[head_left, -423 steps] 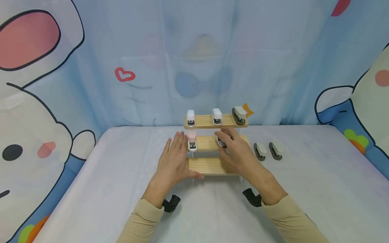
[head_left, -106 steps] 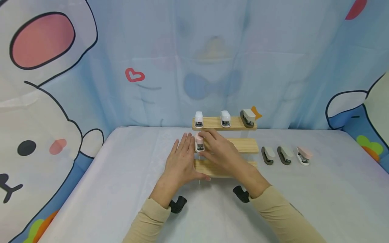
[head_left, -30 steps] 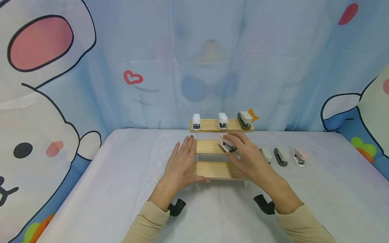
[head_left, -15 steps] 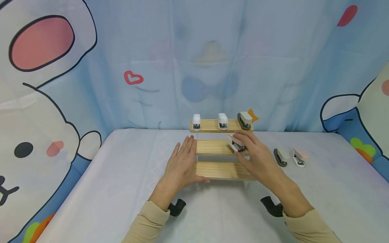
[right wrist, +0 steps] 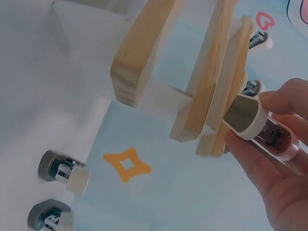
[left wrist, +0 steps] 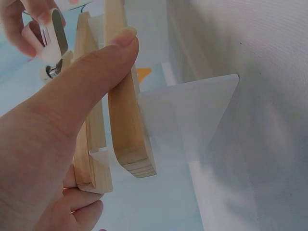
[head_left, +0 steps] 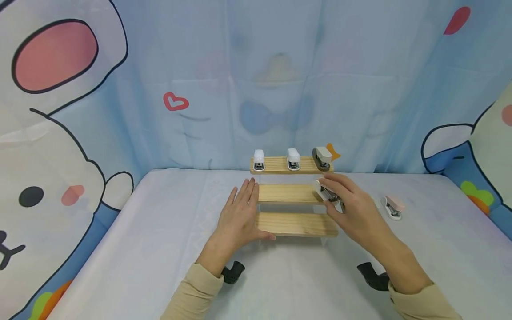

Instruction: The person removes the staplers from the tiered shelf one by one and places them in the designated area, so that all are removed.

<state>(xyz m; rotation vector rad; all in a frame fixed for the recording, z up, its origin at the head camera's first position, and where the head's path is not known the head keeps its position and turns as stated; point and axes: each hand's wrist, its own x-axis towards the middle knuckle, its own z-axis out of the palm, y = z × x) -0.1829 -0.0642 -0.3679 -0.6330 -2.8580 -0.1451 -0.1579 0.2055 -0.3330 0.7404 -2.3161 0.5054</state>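
My right hand (head_left: 362, 215) holds a small pink-and-white stapler (head_left: 327, 192) between thumb and fingers, at the right end of the middle plank (head_left: 284, 194). In the right wrist view, the stapler's grey-green underside (right wrist: 242, 114) faces the camera. My left hand (head_left: 237, 222) rests at the left side of a three-tier wooden shelf, fingers straight along it. Its thumb (left wrist: 108, 60) lies over the front edge of the lowest plank (left wrist: 127, 130). Two white staplers, one at the left (head_left: 258, 160) and one in the middle (head_left: 293, 159), stand on the top plank beside a grey stapler (head_left: 322, 158).
A pink stapler (head_left: 394, 208) lies on the white-covered table right of my right hand. Two grey staplers, one nearer (right wrist: 61, 171) and one farther (right wrist: 50, 216), show in the right wrist view. Clear panels (left wrist: 192, 108) support the planks. A printed curtain (head_left: 192, 133) hangs behind.
My right hand has gripped the pink-and-white stapler from the middle plank's left end and carried it right. The other pink stapler reached the table earlier. The left hand stays at the shelf.
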